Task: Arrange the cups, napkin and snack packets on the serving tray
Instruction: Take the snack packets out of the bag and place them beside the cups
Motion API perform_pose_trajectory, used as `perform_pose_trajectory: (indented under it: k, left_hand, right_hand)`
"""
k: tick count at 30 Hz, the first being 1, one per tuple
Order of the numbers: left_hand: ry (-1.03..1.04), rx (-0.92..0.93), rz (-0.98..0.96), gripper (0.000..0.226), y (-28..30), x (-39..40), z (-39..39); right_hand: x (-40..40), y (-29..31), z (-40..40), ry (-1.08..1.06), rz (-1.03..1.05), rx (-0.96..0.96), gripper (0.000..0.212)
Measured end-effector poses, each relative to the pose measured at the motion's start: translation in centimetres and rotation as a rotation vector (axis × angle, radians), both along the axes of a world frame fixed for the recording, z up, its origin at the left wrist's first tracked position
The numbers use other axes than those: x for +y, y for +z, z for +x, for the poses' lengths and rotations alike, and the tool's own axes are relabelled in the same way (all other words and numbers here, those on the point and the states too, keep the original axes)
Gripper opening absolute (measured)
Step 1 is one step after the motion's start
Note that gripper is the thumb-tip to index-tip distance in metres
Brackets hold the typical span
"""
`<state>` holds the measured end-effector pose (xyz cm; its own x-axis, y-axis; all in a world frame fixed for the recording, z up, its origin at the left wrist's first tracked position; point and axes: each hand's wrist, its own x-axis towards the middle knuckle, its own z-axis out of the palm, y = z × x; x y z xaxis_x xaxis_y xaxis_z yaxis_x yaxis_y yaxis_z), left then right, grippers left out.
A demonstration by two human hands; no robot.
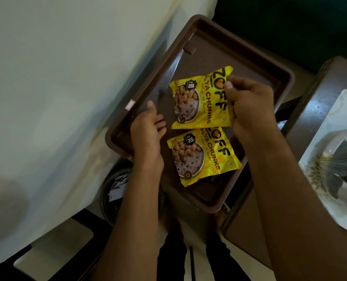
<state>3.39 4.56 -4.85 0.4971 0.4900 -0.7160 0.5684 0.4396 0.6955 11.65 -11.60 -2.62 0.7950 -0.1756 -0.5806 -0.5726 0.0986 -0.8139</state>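
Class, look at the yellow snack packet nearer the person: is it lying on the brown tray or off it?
On it: the nearer yellow foil snack packet lies flat, face up, inside the brown plastic serving tray, with no hand touching it.

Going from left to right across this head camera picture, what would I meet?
White surface → small red-edged sticker on the brown serving tray → left hand → far yellow snack packet → right hand pinching that packet → patterned plate at the right edge.
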Motion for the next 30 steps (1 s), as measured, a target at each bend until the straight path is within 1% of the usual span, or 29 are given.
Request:
perform_pose_trajectory:
  k: [1,2,3,5,7,9,11,15,16,17,20,22,24,26,27,29,30]
  left_hand:
    - [-0.053,-0.018,-0.038,0.046,0.0,0.3,0.4]
    - [-0.102,-0.035,-0.069,0.047,0.0,0.5,0.7]
    - [-0.134,-0.052,-0.081,0.044,0.1,0.6,1.0]
    - [-0.141,-0.064,-0.029,0.029,0.1,0.6,1.2]
    - [-0.108,-0.046,0.071,0.019,-0.3,0.4,1.2]
    - [-0.08,-0.034,0.149,0.018,-0.4,0.1,1.1]
    - [-0.067,-0.027,0.257,0.019,-0.5,-0.3,1.1]
    - [-0.082,-0.034,0.59,0.018,-0.6,-1.0,1.0]
    - [-0.083,-0.043,0.637,0.017,-0.5,-1.3,0.9]
    - [-0.08,-0.056,0.663,0.016,-0.4,-1.7,0.8]
    - [-0.076,-0.089,0.71,0.015,-0.3,-3.1,0.3]
    - [-0.088,-0.123,0.716,0.015,-0.3,-3.9,-0.2]
    - [-0.111,-0.158,0.705,0.015,-0.1,-4.2,-0.6]
    - [-0.128,-0.191,0.625,0.017,-0.1,-3.8,-0.8]
    - [-0.121,-0.201,0.515,0.02,-0.2,-3.4,-0.9]
    - [-0.072,-0.218,0.205,0.018,-0.4,-2.3,-1.0]
    - [-0.043,-0.239,0.058,0.021,-0.4,-1.6,-1.1]
  right_hand:
    - [-0.1,0.3,-0.1,0.02,0.057,0.003,0.015]
    - [-0.1,0.6,-0.1,0.042,0.107,0.006,0.015]
    - [-0.2,0.8,-0.2,0.061,0.147,0.011,0.015]
    - [-0.4,1.0,-0.2,0.079,0.19,0.027,0.013]
    - [-0.7,1.0,-0.2,0.085,0.185,0.047,0.013]
    - [-0.8,0.8,-0.2,0.065,0.179,0.077,0.014]
    - [-0.8,0.6,-0.3,0.016,0.181,0.102,0.01]
    - [-0.7,0.0,-1.0,-0.094,0.129,0.121,0.008]
    - [-0.5,-0.2,-1.2,-0.107,0.081,0.096,0.007]
    - [-0.3,-0.4,-1.3,-0.095,-0.013,0.051,0.006]
    - [0.5,-1.0,-1.6,0.088,-0.474,-0.13,0.005]
    - [1.0,-1.1,-1.9,0.185,-0.64,-0.235,0.002]
    - [1.1,-1.4,-2.1,0.232,-0.725,-0.29,0.005]
    - [0.8,-1.3,-2.0,0.237,-0.726,-0.348,0.004]
    - [0.7,-1.1,-1.8,0.237,-0.677,-0.383,0.002]
    - [0.4,-0.7,-1.5,0.258,-0.539,-0.432,0.001]
    - [0.3,-0.5,-1.3,0.288,-0.488,-0.457,0.003]
